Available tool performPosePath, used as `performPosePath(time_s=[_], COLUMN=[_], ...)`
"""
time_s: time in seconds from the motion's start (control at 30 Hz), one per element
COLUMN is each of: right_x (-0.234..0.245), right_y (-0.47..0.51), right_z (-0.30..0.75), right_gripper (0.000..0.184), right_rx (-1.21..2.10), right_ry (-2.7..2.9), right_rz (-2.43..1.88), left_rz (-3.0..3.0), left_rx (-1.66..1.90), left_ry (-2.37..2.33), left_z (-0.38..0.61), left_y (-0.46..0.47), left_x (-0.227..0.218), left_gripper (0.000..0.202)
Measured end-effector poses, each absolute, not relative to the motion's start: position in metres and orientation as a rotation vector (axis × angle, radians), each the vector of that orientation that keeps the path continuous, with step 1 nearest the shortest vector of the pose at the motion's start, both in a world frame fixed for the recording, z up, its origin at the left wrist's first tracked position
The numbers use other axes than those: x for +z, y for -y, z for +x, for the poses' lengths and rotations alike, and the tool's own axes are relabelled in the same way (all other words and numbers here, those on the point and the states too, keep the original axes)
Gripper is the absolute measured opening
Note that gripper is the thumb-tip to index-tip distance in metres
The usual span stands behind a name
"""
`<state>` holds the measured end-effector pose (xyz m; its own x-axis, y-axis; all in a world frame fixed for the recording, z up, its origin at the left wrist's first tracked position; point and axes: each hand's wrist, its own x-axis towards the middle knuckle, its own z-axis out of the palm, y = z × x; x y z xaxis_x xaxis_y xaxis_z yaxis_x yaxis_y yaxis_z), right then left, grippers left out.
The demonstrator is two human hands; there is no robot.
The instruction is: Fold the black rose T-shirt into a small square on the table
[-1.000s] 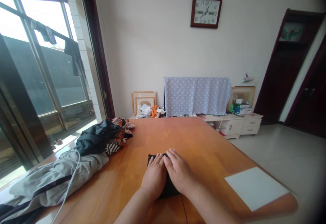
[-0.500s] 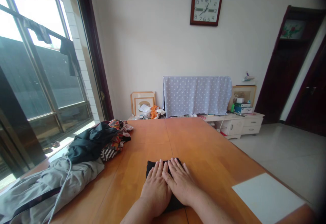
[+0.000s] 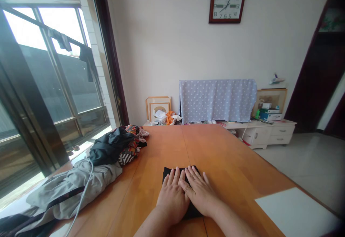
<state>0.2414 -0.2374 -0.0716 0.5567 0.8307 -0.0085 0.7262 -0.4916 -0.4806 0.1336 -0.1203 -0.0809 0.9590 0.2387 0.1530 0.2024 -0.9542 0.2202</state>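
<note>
A small folded black cloth [image 3: 167, 172] lies on the wooden table [image 3: 215, 154] in front of me. My left hand [image 3: 172, 198] rests flat on its left part, fingers stretched forward. My right hand [image 3: 199, 192] lies flat beside it on the cloth's right part, fingers spread, its thumb side touching the left hand. Both hands cover most of the cloth; only its far edge and near corner show.
A pile of clothes [image 3: 113, 149] and a grey garment [image 3: 70, 190] with a white cord lie on the table's left side by the window. A white sheet [image 3: 293, 212] sits at the near right corner. A low cabinet [image 3: 266, 133] stands beyond the table.
Both hands have slid a little forward on the black cloth and flattened, with fingers more stretched out. The view has shifted slightly; the cloth stays in place.
</note>
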Motion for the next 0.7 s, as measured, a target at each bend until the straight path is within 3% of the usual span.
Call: performPosePath(time_s=[0.3, 0.43, 0.7], right_x=[-0.076, -0.081, -0.095], right_y=[0.276, 0.302, 0.326], right_z=[0.242, 0.251, 0.253], right_gripper=[0.084, 0.085, 0.07], right_rx=[0.277, 0.269, 0.018], right_ry=[1.196, 1.066, 0.926], right_rz=[-2.466, -2.445, -2.23], left_rz=[2.829, 2.761, 2.534], left_rx=[0.243, 0.319, 0.699], left_ry=[-0.545, -0.65, -0.853], left_z=[0.106, 0.075, 0.028], left_y=[0.126, 0.112, 0.088], left_x=[-0.068, -0.072, -0.083], left_gripper=[0.073, 0.068, 0.049])
